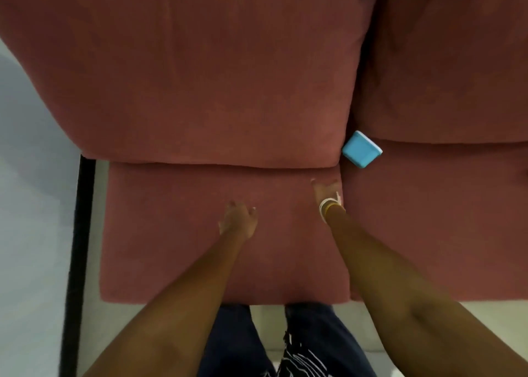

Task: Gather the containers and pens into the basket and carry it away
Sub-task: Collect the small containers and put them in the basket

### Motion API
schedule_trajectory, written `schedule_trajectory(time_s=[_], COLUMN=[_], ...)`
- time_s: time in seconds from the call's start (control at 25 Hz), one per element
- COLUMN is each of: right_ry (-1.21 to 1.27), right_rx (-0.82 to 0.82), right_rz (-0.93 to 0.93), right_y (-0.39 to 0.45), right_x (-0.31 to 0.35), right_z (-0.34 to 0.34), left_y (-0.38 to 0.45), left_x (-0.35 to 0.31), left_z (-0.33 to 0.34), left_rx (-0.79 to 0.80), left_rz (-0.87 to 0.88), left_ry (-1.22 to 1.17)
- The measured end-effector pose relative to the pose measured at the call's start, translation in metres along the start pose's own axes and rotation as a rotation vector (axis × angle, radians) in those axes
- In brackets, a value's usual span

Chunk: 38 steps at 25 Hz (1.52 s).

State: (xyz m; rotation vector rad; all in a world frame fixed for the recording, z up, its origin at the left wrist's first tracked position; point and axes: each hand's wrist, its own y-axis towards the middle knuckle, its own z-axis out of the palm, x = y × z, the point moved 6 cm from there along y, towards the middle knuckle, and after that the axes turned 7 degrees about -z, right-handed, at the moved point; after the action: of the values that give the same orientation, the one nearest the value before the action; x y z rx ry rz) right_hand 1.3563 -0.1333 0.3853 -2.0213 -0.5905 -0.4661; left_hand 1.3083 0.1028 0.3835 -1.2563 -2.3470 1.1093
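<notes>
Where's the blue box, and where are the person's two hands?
blue box [361,149]: head view, on its flat blue face.
left hand [238,219]: head view, on the back of the hand.
right hand [325,191]: head view, on the back of the hand.

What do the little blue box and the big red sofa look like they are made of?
The blue box, wedged where the cushions meet, looks like hard plastic: smooth, evenly coloured, with a pale rim and rounded corners. The picture is blurry, so that is a guess. The sofa looks covered in soft woven or velvety cloth: matt, faintly streaked, with plump rounded cushion edges.
</notes>
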Motion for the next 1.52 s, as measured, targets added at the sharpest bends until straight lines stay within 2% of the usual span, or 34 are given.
schedule_trajectory(time_s=[0.12, 0.2, 0.28, 0.44, 0.52, 0.64, 0.8, 0.92, 1.04, 1.16, 1.32, 1.4, 1.52], right_ry=[0.434, 0.620, 0.683, 0.824, 0.873, 0.925, 0.864, 0.878, 0.764, 0.761, 1.042, 1.238, 1.427], right_rx=[-0.152, -0.084, 0.018, 0.206, 0.218, 0.243, 0.308, 0.331, 0.219, 0.130, 0.017, -0.040, -0.134], right_rz=[0.260, 0.396, 0.466, 0.420, 0.436, 0.450, 0.449, 0.498, 0.568, 0.537, 0.461, 0.512, 0.629], right_y=[0.069, 0.127, 0.167, 0.153, 0.152, 0.134, 0.086, 0.034, -0.019, -0.064, -0.124, -0.163, -0.232], right_x=[-0.008, -0.029, -0.037, 0.019, 0.027, 0.011, -0.048, -0.110, -0.183, -0.229, -0.280, -0.301, -0.335], right_z=[-0.042, -0.049, -0.058, -0.065, -0.067, -0.070, -0.068, -0.055, -0.042, -0.029, 0.020, 0.053, 0.088], left_y=[-0.002, -0.008, -0.012, -0.010, -0.012, -0.021, -0.034, -0.039, -0.043, -0.052, -0.066, -0.077, -0.095], left_x=[-0.029, -0.049, -0.069, -0.098, -0.109, -0.119, -0.126, -0.120, -0.098, -0.061, 0.003, 0.027, 0.063], left_z=[0.044, 0.068, 0.086, 0.099, 0.099, 0.093, 0.088, 0.091, 0.101, 0.112, 0.121, 0.122, 0.139], left_rx=[0.081, 0.127, 0.145, 0.123, 0.117, 0.114, 0.148, 0.176, 0.249, 0.294, 0.260, 0.209, 0.261], left_rz=[-0.114, -0.121, -0.103, -0.092, -0.072, -0.055, -0.053, 0.005, 0.100, 0.230, 0.394, 0.492, 0.588], left_ry=[-0.241, -0.257, -0.243, -0.257, -0.237, -0.245, -0.231, -0.129, 0.024, 0.245, 0.555, 0.661, 0.817])
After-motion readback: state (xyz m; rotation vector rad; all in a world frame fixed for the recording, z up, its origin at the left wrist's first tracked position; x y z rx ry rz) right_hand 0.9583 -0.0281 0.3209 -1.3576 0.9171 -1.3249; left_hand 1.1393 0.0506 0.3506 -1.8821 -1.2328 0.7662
